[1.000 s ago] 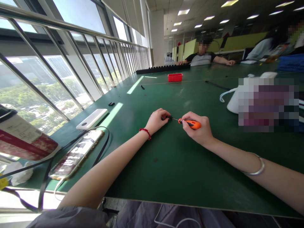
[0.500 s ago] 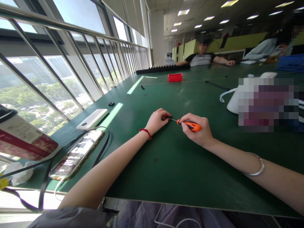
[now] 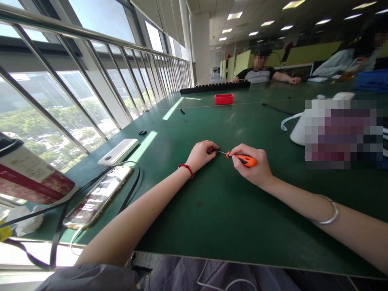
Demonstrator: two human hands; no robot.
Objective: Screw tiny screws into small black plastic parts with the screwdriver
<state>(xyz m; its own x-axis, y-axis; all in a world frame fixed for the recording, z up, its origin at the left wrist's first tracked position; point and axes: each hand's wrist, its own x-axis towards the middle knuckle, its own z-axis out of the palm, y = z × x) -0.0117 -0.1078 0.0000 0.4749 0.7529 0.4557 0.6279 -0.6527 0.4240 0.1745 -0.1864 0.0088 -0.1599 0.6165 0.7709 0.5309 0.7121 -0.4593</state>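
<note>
My left hand (image 3: 203,154) is closed around a small black part (image 3: 214,150) just above the green tabletop (image 3: 188,218); its exact kind is too small to make out. In my right hand (image 3: 254,163) is an orange and black screwdriver (image 3: 247,161), gripped by the handle. Its thin metal shaft points left, and the tip meets or nearly meets the black part. My fingers hide some of the part.
At left lie a phone (image 3: 100,198) with a cable, a white power bank (image 3: 118,152) and a paper cup (image 3: 33,173). Farther off are a red tray (image 3: 224,99), a long black strip (image 3: 215,87) and a seated person (image 3: 257,75). A white container (image 3: 298,131) stands right.
The long black strip at the far end has slid a little to the right. My hands and the screwdriver stay almost in place.
</note>
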